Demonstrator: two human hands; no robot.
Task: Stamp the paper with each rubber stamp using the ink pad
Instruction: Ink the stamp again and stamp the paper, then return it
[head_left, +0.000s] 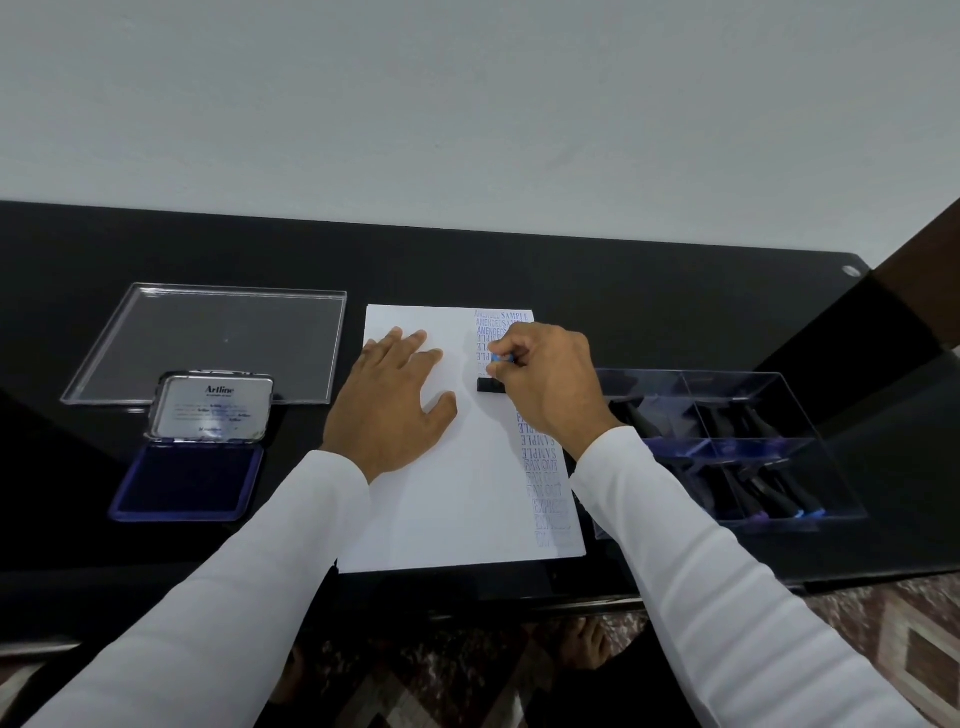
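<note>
White sleeves are reaching in from the near edge toward the paper (441, 493), which is lying flat on the black glossy table (623, 291). On the sheet's right side, the right hand (545, 379) is curling its fingers around a rubber stamp (491, 385), pinching the blue-topped handle while the black rectangular base is pressing down on the sheet, probably to add one more print to the column of blue words running down that margin. Beside it, the left hand (395, 400) is lying palm-down on the blank part of the sheet, fingers straight and slightly spread, seemingly pinning the thin page so it is not sliding or lifting with the stamp. Left of the sheet, the ink pad (187, 480) is sitting open, its metal lid tilted up behind a dark blue felt. Behind that is lying a clear plastic lid (218, 343). To the right, a clear compartmented box (727, 447) is holding more dark stamps within easy reach.
</note>
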